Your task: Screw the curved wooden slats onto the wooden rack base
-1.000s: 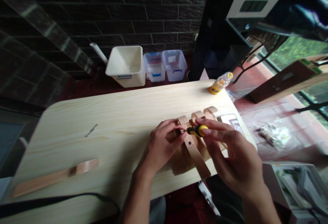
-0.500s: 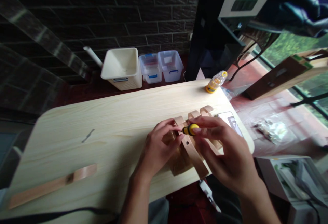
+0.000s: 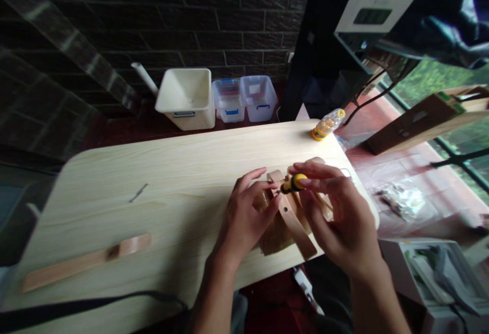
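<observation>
My right hand is closed around a small yellow-and-black screwdriver, its tip pointing left and down at a tan, leather-like strap. At that tip, the thumb and forefinger of my left hand close in from both sides against the strap. Whatever is pinched there is too small to make out. A dark round hole or fastener shows lower on the strap. Under it lies a brownish block-like piece, partly covered by my hands. More curled strap ends stick up at its far side.
Another tan strap and a small dark metal piece lie on the left of the table. A clear bottle with yellow ends stands at the far right corner. Bins stand beyond; an open box is at right.
The view has shifted slightly. Both hands stay at the strap, the screwdriver tip still between my left fingertips; the left fingers have spread a little.
</observation>
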### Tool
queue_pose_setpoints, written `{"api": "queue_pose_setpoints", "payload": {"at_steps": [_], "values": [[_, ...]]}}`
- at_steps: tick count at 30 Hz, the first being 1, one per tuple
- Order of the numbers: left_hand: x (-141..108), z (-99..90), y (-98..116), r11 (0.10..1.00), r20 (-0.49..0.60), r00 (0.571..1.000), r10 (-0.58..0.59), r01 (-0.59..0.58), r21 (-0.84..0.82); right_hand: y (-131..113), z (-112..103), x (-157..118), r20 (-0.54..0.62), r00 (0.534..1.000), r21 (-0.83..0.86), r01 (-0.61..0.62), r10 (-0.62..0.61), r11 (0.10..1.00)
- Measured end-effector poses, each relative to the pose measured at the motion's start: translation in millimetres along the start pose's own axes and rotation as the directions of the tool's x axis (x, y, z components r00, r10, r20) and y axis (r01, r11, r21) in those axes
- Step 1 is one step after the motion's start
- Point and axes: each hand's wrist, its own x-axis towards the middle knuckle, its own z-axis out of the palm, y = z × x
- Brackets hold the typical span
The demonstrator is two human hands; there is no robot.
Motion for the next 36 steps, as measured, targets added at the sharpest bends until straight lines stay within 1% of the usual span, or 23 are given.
{"api": "queue_pose_setpoints", "payload": {"at_steps": [3,9,14,18,23,28,33,36], "values": [[0,-2.1,-3,1.000,0.021,1.000,-0.004,0.005,-0.028,-1,1,-3,0.012,1.000,0.047,-0.015,0.015,0.999],[4,0.8,-6,0.998,0.052,0.998,-0.020,0.022,-0.053,2,-3,-7,-0.004,1.000,0.053,-0.026,0.026,0.998],[9,4.8,-4,1.000,0.075,0.997,-0.012,0.014,-0.025,2,-7,-9,0.024,0.998,0.104,-0.067,0.065,0.992],[11,3.6,-3,1.000,0.068,0.998,-0.006,0.006,0.008,7,-7,-14,0.021,0.999,0.094,-0.050,0.048,0.994],[12,-0.2,-4,1.000,0.056,0.998,0.000,0.000,0.001,7,-7,-16,0.011,1.000,0.067,-0.018,0.018,0.998],[11,-0.1,-6,1.000,0.065,0.998,0.008,-0.009,0.005,7,-7,-15,0.035,0.999,0.087,-0.029,0.026,0.996],[13,0.8,-5,1.000,0.079,0.997,0.015,-0.015,0.002,10,-8,-14,-0.006,1.000,0.065,-0.023,0.024,0.998],[14,0.9,-3,1.000,0.081,0.997,-0.002,0.001,0.004,9,-8,-14,0.019,0.999,0.079,-0.027,0.026,0.996]]}}
